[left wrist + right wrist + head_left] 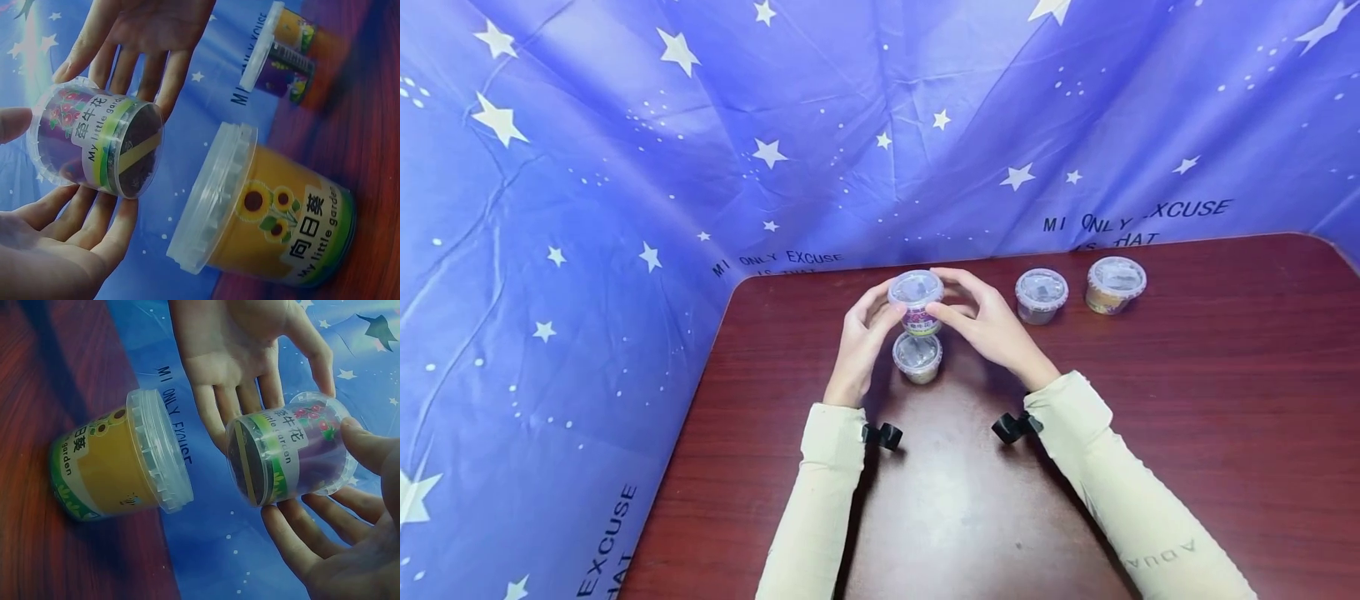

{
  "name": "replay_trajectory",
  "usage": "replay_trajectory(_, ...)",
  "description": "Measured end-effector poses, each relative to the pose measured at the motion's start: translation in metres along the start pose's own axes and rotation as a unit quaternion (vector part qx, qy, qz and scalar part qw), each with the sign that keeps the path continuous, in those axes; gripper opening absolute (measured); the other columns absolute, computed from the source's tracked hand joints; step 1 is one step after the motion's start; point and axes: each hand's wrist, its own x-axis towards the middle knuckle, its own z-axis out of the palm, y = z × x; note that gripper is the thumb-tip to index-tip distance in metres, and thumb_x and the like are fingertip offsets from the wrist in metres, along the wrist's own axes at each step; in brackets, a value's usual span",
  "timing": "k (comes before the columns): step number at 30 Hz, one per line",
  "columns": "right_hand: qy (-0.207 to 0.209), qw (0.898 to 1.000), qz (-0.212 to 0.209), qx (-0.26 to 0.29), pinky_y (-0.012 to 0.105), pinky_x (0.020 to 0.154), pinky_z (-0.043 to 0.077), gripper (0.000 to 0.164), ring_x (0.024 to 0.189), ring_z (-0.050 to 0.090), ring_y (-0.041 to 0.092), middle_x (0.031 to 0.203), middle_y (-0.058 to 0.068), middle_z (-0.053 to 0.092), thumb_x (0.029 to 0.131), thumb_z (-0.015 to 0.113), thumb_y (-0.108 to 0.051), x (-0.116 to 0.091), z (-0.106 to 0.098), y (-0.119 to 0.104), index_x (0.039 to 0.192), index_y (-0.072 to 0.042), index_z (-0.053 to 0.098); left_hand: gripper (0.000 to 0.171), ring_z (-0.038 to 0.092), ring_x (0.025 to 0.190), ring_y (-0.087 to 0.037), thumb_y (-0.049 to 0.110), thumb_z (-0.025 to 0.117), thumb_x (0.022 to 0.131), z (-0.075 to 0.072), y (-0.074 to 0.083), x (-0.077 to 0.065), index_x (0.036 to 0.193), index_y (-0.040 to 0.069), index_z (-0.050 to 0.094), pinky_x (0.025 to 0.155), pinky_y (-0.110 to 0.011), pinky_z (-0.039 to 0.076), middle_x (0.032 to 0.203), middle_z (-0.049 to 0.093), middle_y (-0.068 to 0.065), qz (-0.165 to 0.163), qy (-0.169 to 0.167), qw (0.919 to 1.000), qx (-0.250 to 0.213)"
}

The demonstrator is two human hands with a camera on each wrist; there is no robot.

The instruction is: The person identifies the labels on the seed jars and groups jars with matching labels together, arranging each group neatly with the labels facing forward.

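A small clear-lidded plastic tub with a purple label is held up between both hands. My left hand grips one side, its thumb on the near face and its fingers curving round behind. On the opposite side my right hand holds it the same way. Red flowers and "My little garden" lettering show on the tub's wall; a dark base with a pale strip shows underneath. Just below it, an orange tub with sunflowers and a ribbed clear lid stands upright on the table. A gap separates the two tubs in both wrist views.
Two more lidded tubs, a dark one and a yellowish one, stand side by side at the back right of the reddish-brown table. A blue star-patterned curtain hangs along the table's back and left edges.
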Motion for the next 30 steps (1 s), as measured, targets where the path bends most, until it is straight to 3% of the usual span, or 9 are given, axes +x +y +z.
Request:
replay_trajectory(6,-0.003,1.0,0.011,-0.005,0.044,0.1,0.051,0.052,0.123,0.058,0.027,0.139,0.012,0.056,0.094,0.068,-0.011,0.005,0.006,0.011,0.143,-0.006,0.049,0.045,0.059,0.118,-0.017,0.007,0.063,0.095,-0.007,-0.005,0.003,0.139,0.003,0.054,0.105,-0.032,0.047,0.134,0.059,-0.016,-0.012,-0.003,0.9999,0.006)
replay_trajectory(18,-0.006,1.0,0.006,-0.014,0.037,0.102,0.05,0.056,0.128,0.053,0.031,0.143,0.016,0.051,0.093,0.068,-0.007,0.013,0.008,0.023,0.144,-0.001,0.046,0.051,0.054,0.128,-0.021,0.007,0.064,0.094,-0.011,-0.021,0.012,0.143,0.006,0.051,0.106,-0.031,0.045,0.142,0.055,-0.013,-0.011,-0.003,0.9999,-0.008)
replay_trajectory(30,-0.017,0.999,0.036,-0.007,0.044,0.104,0.049,0.055,0.13,0.052,0.035,0.143,0.019,0.052,0.094,0.067,-0.007,0.024,0.004,0.039,0.144,0.0,0.046,0.053,0.053,0.128,-0.025,0.006,0.062,0.095,-0.013,-0.033,0.022,0.146,0.004,0.047,0.11,-0.034,0.041,0.143,0.053,-0.015,-0.033,-0.004,0.9993,0.02)
